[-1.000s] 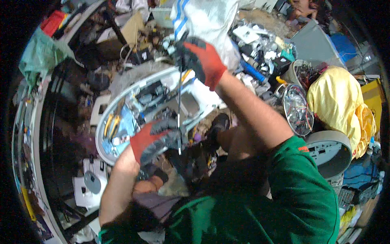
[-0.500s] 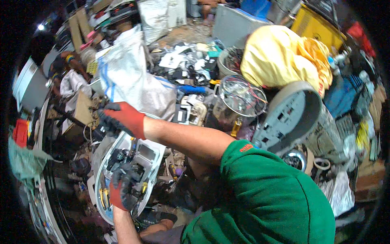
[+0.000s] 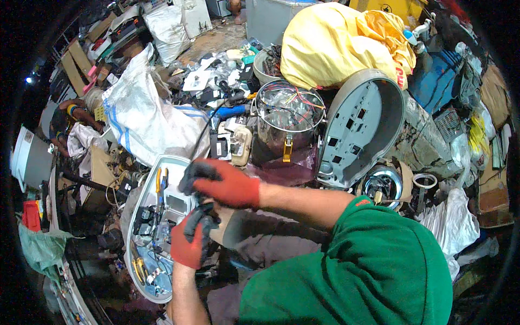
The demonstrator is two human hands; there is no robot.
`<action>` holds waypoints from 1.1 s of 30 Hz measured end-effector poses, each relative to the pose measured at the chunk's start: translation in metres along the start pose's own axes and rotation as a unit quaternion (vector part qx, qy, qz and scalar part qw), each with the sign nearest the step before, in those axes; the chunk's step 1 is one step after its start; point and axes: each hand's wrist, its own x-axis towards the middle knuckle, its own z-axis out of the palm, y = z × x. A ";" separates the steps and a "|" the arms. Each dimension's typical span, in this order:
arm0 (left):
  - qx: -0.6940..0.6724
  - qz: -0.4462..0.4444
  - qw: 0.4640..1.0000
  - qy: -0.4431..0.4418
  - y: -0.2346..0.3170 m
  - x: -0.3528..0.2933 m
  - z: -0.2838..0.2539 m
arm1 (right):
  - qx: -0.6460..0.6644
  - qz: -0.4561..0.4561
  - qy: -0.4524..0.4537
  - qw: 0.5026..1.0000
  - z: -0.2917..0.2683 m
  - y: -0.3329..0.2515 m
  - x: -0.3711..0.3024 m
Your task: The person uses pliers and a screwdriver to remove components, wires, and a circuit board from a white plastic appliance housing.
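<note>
At the far left a red piece (image 3: 31, 215) sits just above a crumpled green sack (image 3: 40, 244). Next comes a white sack with blue stripes (image 3: 143, 116), and below it a pale oblong shell (image 3: 129, 246) used as a tray, holding yellow-handled pliers (image 3: 139, 271), an orange-handled tool (image 3: 158, 180) and small loose parts.

Over the shell's right side, the left hand (image 3: 189, 238), gloved in red and black, points upward with its fingers curled; I cannot tell whether they clamp anything (the dark fingertips blend together). Just above it is the right hand (image 3: 219, 183), gloved alike, its fingers bent. A thin dark cord (image 3: 207, 129) slants up and rightward from these fingers, past the white sack; blur hides whether they are clamped on it.

Further right are a blue cylinder (image 3: 230, 112), a clear bucket of wires (image 3: 290, 116), a bulging yellow sack (image 3: 325, 46), an upright grey shell (image 3: 352, 122) and a white plastic bag (image 3: 455, 222).
</note>
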 end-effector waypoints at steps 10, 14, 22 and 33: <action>-0.104 0.056 0.993 -0.010 -0.011 -0.004 -0.020 | -0.126 0.074 0.108 0.983 -0.087 0.011 -0.077; -0.269 -0.087 0.959 -0.015 0.016 -0.010 -0.016 | -0.172 0.175 -0.127 0.961 0.025 -0.054 -0.052; -0.019 -0.234 0.894 0.382 -0.004 -0.104 -0.130 | -0.191 -0.032 -0.278 0.941 0.097 0.014 -0.016; 0.179 -0.231 0.798 0.527 -0.026 -0.203 -0.365 | -0.316 -0.025 -0.420 0.850 0.104 0.057 -0.032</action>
